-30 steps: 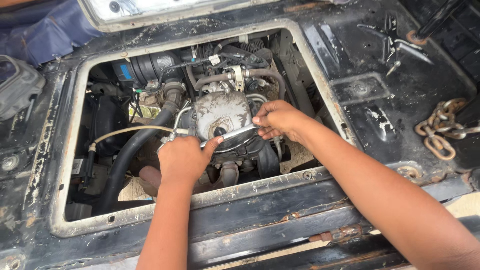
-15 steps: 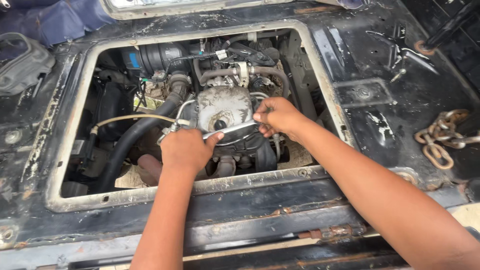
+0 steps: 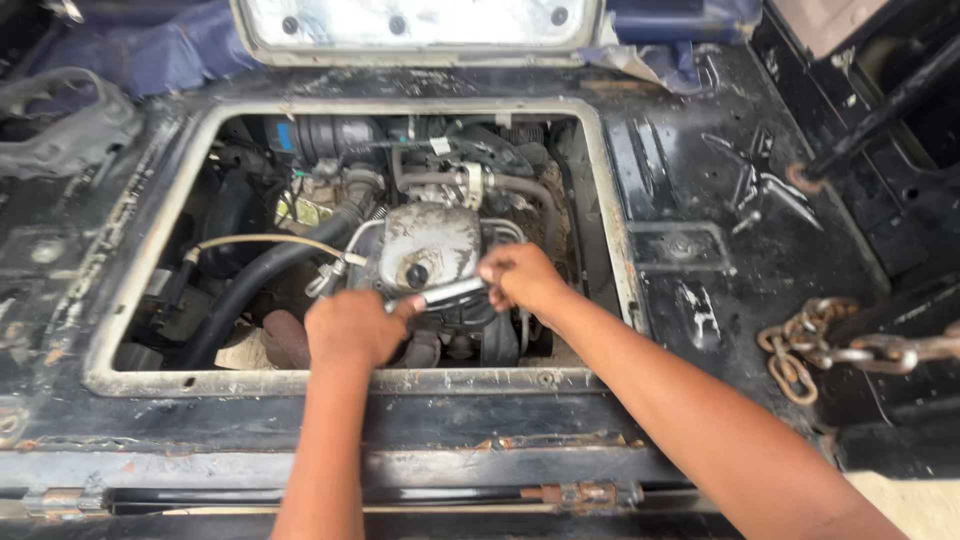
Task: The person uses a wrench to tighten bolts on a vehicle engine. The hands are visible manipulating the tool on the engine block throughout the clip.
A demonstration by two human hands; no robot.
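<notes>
I look down into an open engine bay framed by a pale rusty rim (image 3: pixel 340 381). A grimy silver engine cover (image 3: pixel 428 243) sits in the middle. Both hands reach in over it. My left hand (image 3: pixel 352 328) grips the near end of a shiny metal wrench (image 3: pixel 443 293). My right hand (image 3: pixel 522 277) closes on the wrench's far end, just in front of the cover. The tool lies almost level between the two hands. Its working end is hidden under my right fingers.
A thick black hose (image 3: pixel 255 285) and a thin beige cable (image 3: pixel 265 240) cross the bay's left side. A rusty chain (image 3: pixel 815 350) lies on the black floor panel at right. A white panel (image 3: pixel 420 25) stands at the top, with blue cloth (image 3: pixel 150 50) beside it.
The view has shifted so the bay sits lower and more centred. Both hands stay on the wrench, which has turned slightly towards level.
</notes>
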